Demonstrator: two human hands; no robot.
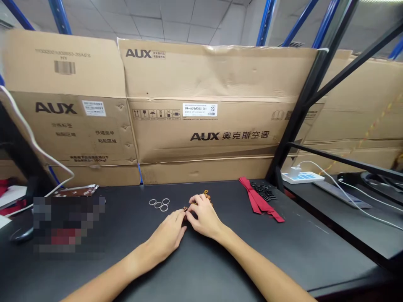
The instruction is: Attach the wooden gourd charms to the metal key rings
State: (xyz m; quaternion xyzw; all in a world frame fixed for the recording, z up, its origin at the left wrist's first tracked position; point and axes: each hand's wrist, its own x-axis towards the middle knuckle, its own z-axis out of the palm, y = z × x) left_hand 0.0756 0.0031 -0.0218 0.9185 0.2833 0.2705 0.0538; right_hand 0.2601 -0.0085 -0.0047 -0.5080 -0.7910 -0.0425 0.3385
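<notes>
My left hand (168, 233) and my right hand (203, 216) meet near the middle of the black table. Between their fingertips is a small brown beaded piece (185, 209), pinched from both sides. More brown beads with a yellow cord (206, 193) show just behind my right hand, partly hidden by it. Several thin silver rings (158, 204) lie flat on the table, to the left of and beyond the hands. Most of what the fingers hold is covered by them.
Red ribbon strips (260, 201) lie at the right beside a pile of black pieces (264, 191). A blurred-out patch and a brown packet (77, 191) are at the left. Cardboard (201, 126) stands along the table's back edge, with a black rack post (297, 113) at right.
</notes>
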